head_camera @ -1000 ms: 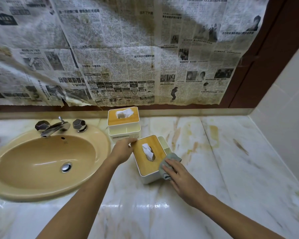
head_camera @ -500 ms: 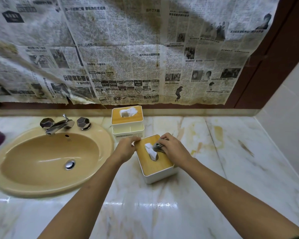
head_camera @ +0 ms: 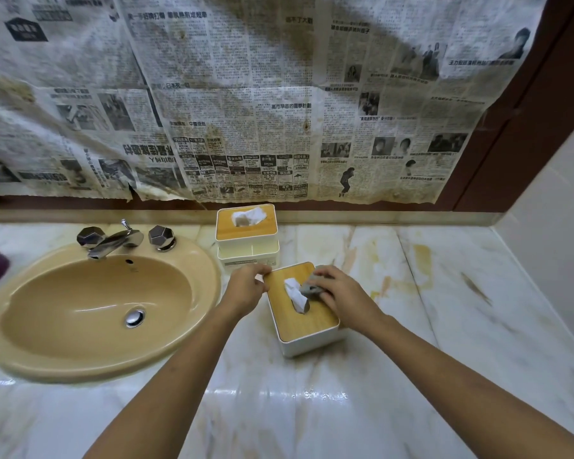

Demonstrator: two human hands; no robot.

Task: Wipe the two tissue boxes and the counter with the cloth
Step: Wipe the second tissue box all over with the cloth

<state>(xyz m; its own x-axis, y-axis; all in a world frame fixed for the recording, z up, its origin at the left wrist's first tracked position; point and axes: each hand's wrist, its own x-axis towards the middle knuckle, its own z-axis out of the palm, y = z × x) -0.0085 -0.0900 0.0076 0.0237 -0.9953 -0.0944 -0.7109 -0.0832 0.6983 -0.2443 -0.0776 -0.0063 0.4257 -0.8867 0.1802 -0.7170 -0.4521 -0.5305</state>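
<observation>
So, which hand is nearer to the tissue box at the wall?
Left. The left hand holds the front box by its corner, just in front of the rear tissue box; the right hand holds the cloth on the front lid, farther right.

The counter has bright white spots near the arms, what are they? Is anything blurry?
Head view: those spots on the counter are glare, a light bouncing off glossy marble; head view too: the newspaper looks soft and smeared toward its left side.

2 tissue boxes (head_camera: pixel 227 223) (head_camera: pixel 307 321), 1 cloth (head_camera: pixel 310 289), 1 sink (head_camera: pixel 80 313), 2 tap knobs (head_camera: pixel 90 236) (head_camera: pixel 160 236), 2 hands (head_camera: pixel 246 288) (head_camera: pixel 345 293).
</observation>
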